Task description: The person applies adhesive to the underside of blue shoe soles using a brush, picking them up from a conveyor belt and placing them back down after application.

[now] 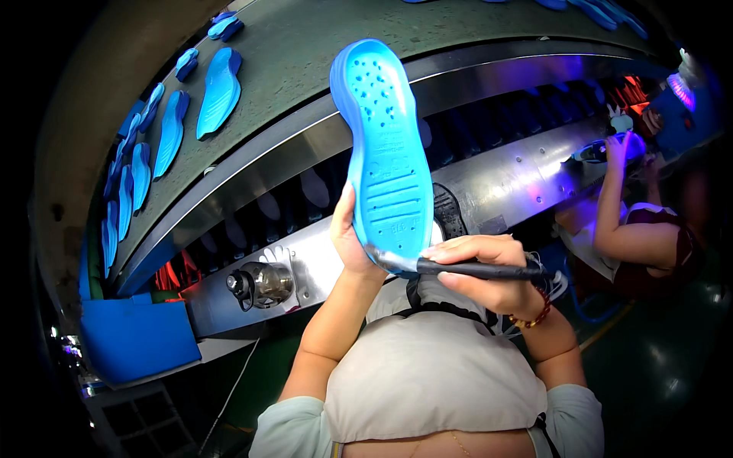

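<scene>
My left hand is wrapped around the heel end of a bright blue shoe sole, which stands tilted up in front of me. Small holes dot the sole's toe area, and raised bars cross its heel area. In my right hand is a slim tool with a black handle, gripped between thumb and fingers. Its greyish tip meets the sole's heel rim, close to my left fingers; whether it is a brush or a blade I cannot tell. A dark patterned sole lies partly hidden behind the blue one.
Several blue soles lie on the green conveyor belt beyond a metal rail. On the steel ledge stands a dark transparent bottle beside a white glove. A co-worker's arm reaches in at the right, under purple light.
</scene>
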Demonstrator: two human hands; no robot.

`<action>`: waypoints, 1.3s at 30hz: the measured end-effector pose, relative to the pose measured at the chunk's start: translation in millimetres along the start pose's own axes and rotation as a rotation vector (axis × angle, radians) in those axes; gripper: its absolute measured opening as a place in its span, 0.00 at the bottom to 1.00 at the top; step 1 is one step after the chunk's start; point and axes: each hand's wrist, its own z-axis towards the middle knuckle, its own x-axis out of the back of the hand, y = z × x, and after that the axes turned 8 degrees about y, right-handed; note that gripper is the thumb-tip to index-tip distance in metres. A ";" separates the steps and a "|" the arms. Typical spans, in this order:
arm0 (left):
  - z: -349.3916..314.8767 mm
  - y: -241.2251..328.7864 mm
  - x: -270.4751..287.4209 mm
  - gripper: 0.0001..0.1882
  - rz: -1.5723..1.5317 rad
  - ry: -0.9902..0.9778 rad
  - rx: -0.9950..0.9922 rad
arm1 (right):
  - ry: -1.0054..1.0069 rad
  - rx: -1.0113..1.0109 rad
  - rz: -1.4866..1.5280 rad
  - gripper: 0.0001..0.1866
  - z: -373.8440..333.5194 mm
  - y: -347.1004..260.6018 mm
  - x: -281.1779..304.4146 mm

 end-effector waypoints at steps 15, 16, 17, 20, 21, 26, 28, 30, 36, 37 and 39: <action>19.9 11.6 -3.4 0.24 -0.005 0.010 0.040 | -0.181 0.072 -0.107 0.09 25.8 -4.9 34.1; 22.2 14.3 -3.1 0.24 -0.004 0.008 0.055 | -0.094 0.021 -0.162 0.09 25.4 -3.0 32.4; 25.4 17.5 -3.1 0.24 -0.006 0.004 0.069 | -0.140 0.071 -0.178 0.09 25.7 -4.0 30.0; 23.7 22.6 -6.7 0.21 -0.053 -0.031 0.149 | -0.326 0.175 -0.173 0.09 17.8 -15.9 21.3; 22.9 24.8 -3.6 0.21 -0.053 -0.040 0.207 | -0.385 0.176 -0.136 0.10 19.8 -21.1 21.8; 16.2 22.9 -19.1 0.25 0.290 0.010 0.611 | -0.454 0.154 -0.291 0.09 26.1 -10.2 43.6; 12.7 19.4 -21.1 0.27 0.561 -0.045 0.598 | -0.662 0.243 -0.446 0.08 27.4 -18.2 47.2; 7.2 18.7 -18.4 0.29 0.642 -0.007 0.664 | -0.806 0.086 -0.468 0.06 30.6 -29.7 52.9; 3.6 19.2 -23.3 0.27 0.784 -0.027 0.760 | -0.908 0.125 -0.699 0.09 32.2 -27.6 61.6; 1.5 20.8 -22.6 0.28 0.822 0.043 0.728 | -0.977 0.130 -0.731 0.09 37.1 -31.9 64.9; 2.4 23.0 -23.5 0.28 0.773 0.063 0.762 | -0.838 0.084 -0.610 0.09 42.5 -31.7 75.6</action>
